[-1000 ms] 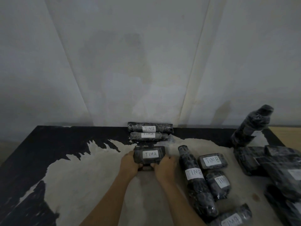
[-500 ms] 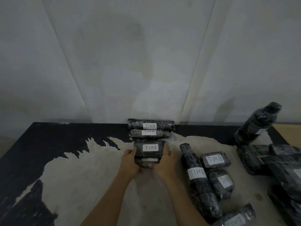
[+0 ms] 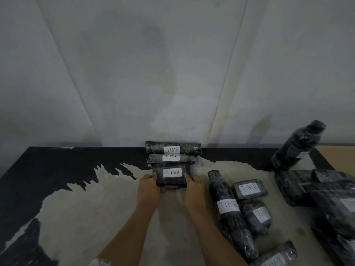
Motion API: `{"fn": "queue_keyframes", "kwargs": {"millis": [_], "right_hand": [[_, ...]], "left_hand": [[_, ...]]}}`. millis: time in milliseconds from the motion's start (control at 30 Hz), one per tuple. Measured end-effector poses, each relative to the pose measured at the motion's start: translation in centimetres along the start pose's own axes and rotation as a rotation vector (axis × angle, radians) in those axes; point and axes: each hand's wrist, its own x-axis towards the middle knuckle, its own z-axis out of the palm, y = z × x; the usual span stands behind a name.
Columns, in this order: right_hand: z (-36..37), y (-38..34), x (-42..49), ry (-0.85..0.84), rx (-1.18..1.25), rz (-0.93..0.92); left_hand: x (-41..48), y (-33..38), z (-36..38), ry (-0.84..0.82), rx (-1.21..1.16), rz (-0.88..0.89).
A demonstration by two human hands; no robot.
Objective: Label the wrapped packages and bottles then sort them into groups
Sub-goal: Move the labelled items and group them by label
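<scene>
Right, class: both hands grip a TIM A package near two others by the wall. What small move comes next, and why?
Probably release it: the left hand and right hand grip the held package, which already lines up in front of the TIM A pair by the wall.

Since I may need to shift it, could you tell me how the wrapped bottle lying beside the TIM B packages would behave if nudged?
It probably rolls easily: the wrapped bottle is round and lies on its side. Rolling right would likely stop at the TIM B packages close beside it. Its glossy film may be slippery to grip.
</scene>
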Motion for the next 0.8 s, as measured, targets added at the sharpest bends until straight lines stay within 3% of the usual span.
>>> {"fn": "queue_keyframes", "kwargs": {"millis": [433,700,800], "right_hand": [[-0.9,-0.6,-0.8,-0.057,-0.074,0.024],[-3.6,-0.3,-4.8,0.251,-0.079,-0.026],[-5.4,0.8,-6.8,0.336,-0.158,0.107]], "left_hand": [[-0.6,0.1,0.4,-0.011,0.199,0.006],[-4.4,2.7,-0.2,0.089,0.169,0.059],[-5.8,3.9,0.6,0.041,0.172,0.09]]}}
